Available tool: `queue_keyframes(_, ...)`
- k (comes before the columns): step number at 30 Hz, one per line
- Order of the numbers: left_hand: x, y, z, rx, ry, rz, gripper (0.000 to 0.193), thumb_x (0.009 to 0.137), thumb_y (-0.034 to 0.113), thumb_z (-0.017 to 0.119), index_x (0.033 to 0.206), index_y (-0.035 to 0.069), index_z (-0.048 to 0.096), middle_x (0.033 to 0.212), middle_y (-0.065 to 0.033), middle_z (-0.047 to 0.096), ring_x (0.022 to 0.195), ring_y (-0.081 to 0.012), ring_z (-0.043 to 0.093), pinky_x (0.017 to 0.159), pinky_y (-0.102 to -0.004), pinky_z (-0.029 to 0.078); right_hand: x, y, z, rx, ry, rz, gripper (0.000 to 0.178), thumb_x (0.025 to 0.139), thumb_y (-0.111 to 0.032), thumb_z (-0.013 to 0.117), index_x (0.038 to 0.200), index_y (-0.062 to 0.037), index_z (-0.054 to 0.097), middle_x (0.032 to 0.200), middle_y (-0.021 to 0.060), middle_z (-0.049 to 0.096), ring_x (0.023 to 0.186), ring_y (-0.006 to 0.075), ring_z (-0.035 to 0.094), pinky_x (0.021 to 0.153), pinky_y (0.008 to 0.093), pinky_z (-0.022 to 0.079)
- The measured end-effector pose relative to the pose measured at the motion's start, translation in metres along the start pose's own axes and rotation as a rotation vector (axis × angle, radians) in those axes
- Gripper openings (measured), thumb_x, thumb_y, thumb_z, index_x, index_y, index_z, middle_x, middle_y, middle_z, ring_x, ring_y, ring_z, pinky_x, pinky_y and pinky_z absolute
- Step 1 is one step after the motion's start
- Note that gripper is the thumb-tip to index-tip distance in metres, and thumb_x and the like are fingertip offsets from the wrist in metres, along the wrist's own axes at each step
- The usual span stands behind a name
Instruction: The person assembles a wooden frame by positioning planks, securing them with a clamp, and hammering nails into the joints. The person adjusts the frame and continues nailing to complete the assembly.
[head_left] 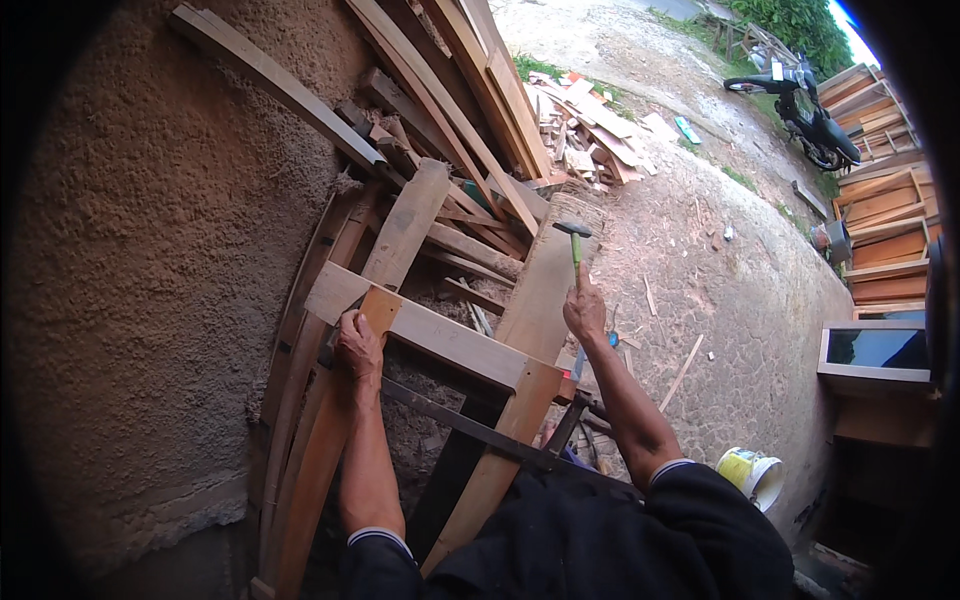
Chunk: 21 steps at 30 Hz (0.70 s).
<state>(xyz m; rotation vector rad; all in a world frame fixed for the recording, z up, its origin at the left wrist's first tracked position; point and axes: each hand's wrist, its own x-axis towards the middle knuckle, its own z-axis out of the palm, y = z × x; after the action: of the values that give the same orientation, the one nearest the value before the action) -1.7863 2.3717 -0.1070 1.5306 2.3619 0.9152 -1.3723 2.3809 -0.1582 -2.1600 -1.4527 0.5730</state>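
Observation:
My right hand [585,308] is closed round the green handle of a hammer [573,232], raised over a wide wooden plank [540,290] with its dark head pointing away from me. A wooden frame [455,342] lies across the planks in front of me, its pale crosspiece meeting a rail at each end. At the left joint my left hand [358,348] is wrapped round the frame, thumb on top, near the end of the reddish-brown rail [380,308]. The right rail [530,395] runs back toward my body. The fingers under the left joint are hidden.
Long boards [470,90] lean by the rough wall [180,220] on the left. Wood offcuts [590,125] are heaped farther off. To the right are a white bucket [752,478], a motorcycle [810,120] and wooden frames [885,230]. A dark bar [450,418] crosses below the frame.

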Motion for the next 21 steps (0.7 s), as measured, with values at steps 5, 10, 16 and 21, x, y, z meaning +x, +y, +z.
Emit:
queue_keyframes(5,-0.019,0.041,0.024,-1.176,-0.369,-0.539,0.041,0.105,0.047,0.051,0.113,0.009,0.066,0.077,-0.0031,0.066,0.062,-0.0110,0.055,0.056,-0.0255,0.044,0.013,0.016,0.008,-0.029,-0.052,0.018,0.067,0.093,-0.018,0.055,0.157,-0.0140,0.034,0.106,0.0273,0.063,0.099,0.0425,0.064,0.087,0.0526,0.052)
queue_keyframes(10,-0.070,0.122,0.059,-1.931,-0.779,-0.746,0.069,0.103,0.062,0.039,0.127,0.000,0.057,0.118,-0.0206,0.069,0.108,-0.0322,0.068,0.095,-0.0437,0.058,-0.009,-0.011,-0.026,0.035,0.035,-0.217,0.044,0.093,-0.017,0.064,0.137,-0.0120,0.060,0.116,0.0221,0.061,0.105,0.0377,0.063,0.093,0.0454,0.051)
queue_keyframes(16,-0.140,0.187,0.097,-1.912,-0.902,-0.794,0.069,0.104,0.059,0.040,0.131,-0.003,0.052,0.134,-0.0245,0.059,0.126,-0.0379,0.058,0.110,-0.0505,0.047,-0.082,-0.029,-0.074,0.380,-0.052,-0.498,0.022,0.086,-0.016,0.075,0.108,-0.0121,0.075,0.095,0.0114,0.066,0.092,0.0295,0.065,0.080,0.0401,0.053)
queue_keyframes(21,-0.200,0.225,0.115,-1.721,-0.910,-0.817,0.066,0.105,0.055,0.042,0.133,-0.005,0.048,0.139,-0.0263,0.055,0.130,-0.0369,0.055,0.113,-0.0488,0.045,-0.111,0.013,-0.094,0.348,0.013,-0.395,0.012,0.083,-0.017,0.075,0.094,-0.0116,0.074,0.094,0.0077,0.065,0.092,0.0277,0.065,0.078,0.0393,0.054)
